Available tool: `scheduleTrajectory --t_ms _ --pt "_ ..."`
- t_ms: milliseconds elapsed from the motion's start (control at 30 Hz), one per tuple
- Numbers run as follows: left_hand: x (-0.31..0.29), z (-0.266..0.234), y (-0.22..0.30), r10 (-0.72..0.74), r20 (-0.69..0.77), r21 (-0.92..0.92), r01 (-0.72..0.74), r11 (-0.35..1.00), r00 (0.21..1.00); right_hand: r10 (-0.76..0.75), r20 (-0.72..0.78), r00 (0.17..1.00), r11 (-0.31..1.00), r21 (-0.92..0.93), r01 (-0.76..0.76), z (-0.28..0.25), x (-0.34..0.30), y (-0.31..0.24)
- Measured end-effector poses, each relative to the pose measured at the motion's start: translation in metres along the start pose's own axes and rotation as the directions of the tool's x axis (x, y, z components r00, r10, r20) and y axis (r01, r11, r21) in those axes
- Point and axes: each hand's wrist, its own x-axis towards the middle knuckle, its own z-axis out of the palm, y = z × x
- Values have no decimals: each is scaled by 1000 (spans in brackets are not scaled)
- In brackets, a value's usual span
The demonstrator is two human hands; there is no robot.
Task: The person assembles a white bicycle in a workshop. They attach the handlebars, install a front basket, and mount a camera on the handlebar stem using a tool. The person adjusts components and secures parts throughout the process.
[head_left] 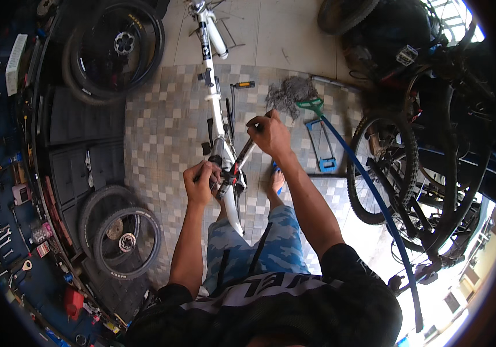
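Note:
A white bicycle frame (216, 107) runs from the top of the head view down toward my legs. My left hand (200, 182) is closed beside a dark clamp-like part with red bits (229, 175) on the frame; its fingers hide what they hold. My right hand (271, 136) stays higher and to the right, wrapped around the end of a dark bar (244, 155). That bar slants down to the clamp-like part. Below it, a white tapered piece (233, 213) points at my shorts. A pedal (244, 85) sticks out right of the frame.
Wheels (124, 43) lean on the left by dark cabinets (74, 121) and a tool bench (5, 196). On the right are a grey mop head (291, 95), a blue-handled green mop holder (311, 105), a blue hacksaw (328, 164) and parked bicycles (387, 168).

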Motion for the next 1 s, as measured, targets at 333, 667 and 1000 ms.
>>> scheduleTrajectory --t_ms 333,667,1000 --pt "-4 48 -23 16 -153 -237 -52 970 988 -80 -98 992 994 70 87 0 10 35" --pt "4 61 -4 -19 -374 -364 -128 922 927 -203 -56 978 978 44 205 -28 31 12" --pt "1 61 -15 -2 -350 -335 -123 934 937 -327 276 904 892 -226 392 -39 27 22"
